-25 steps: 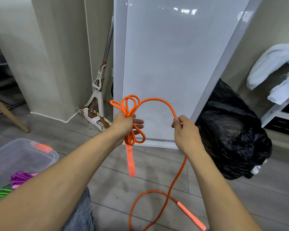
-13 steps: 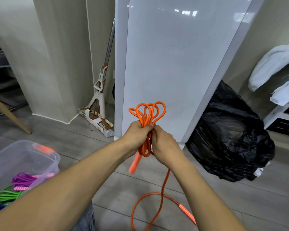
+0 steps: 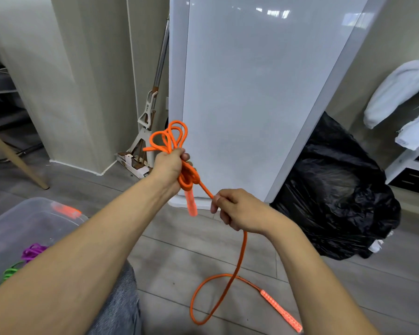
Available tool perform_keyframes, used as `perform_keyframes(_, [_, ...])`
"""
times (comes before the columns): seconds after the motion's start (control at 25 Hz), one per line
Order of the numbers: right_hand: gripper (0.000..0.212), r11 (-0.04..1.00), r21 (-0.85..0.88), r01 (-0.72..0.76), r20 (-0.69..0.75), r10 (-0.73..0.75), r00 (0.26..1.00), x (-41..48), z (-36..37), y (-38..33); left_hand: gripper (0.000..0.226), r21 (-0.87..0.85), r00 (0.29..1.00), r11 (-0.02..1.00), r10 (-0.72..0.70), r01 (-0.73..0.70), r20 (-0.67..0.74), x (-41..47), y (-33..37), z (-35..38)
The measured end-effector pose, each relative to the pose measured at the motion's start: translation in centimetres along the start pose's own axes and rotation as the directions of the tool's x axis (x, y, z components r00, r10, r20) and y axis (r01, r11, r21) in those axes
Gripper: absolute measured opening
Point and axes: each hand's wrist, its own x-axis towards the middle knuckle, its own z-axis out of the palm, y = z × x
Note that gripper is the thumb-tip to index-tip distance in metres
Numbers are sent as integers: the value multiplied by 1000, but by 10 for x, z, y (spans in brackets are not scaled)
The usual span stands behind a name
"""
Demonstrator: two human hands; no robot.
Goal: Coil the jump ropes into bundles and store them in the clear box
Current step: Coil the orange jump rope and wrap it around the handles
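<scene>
My left hand point(image 3: 168, 165) grips a bunch of coils of the orange jump rope point(image 3: 170, 139), with loops sticking out above the fist and one handle point(image 3: 190, 204) hanging below it. My right hand point(image 3: 237, 209) holds the free strand lower and to the right. From there the rope drops to the floor, makes a loop point(image 3: 211, 298) and ends in the second handle point(image 3: 282, 311). The clear box point(image 3: 17, 221) stands at the lower left; purple point(image 3: 33, 251) and green point(image 3: 10, 272) ropes lie inside it, partly hidden by my left forearm.
A white appliance door point(image 3: 247, 93) stands straight ahead. A black rubbish bag point(image 3: 336, 194) sits to its right on the floor, and a mop point(image 3: 148, 122) leans in the corner to the left. White cloth point(image 3: 402, 93) hangs at the right edge. A wooden chair leg point(image 3: 12, 158) is at far left.
My right hand came to the coils at my left hand, then slid down and right along the free strand. The bundle in my left hand gained a loop.
</scene>
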Motion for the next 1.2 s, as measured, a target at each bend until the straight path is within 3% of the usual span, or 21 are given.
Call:
perform_keyframes(0.12, [31,992,-70,-102,102,109,989,-7,-19,14,23,211,981,961,189,-178,-36,11,-1,-12])
perform_keyframes(0.24, [26,946,-229,-231,-89,216,972,-13,-39,29,17,482,932,812,362,-330,27,16,1,-20])
perform_keyframes(0.36, [21,965,-212,-155,-386,63,920,-14,-46,26,11,652,932,669,304,-357,199,3,1,-15])
perform_keyframes(0.52, [20,987,-159,-3,-484,-75,872,-12,-36,11,17,693,894,593,108,-409,435,-32,0,1])
perform_keyframes(0.64, [20,992,-118,39,-509,-94,855,-8,-27,6,20,672,853,611,8,-418,523,-47,-12,12])
perform_keyframes(0.84, [18,988,-13,156,-490,-143,860,-6,-20,3,24,634,806,639,-37,-436,591,-51,-25,17])
perform_keyframes(0.96, [19,989,25,144,-473,-115,873,-7,-20,3,16,603,780,684,-80,-410,620,-59,-21,18])
perform_keyframes(1.12, [25,998,16,58,-501,-42,864,-5,-20,2,10,632,834,687,-67,-360,548,-61,-25,20])
perform_keyframes(1.2, [30,999,25,27,-501,-11,866,-6,-23,3,6,476,883,830,39,-289,467,-56,-25,22])
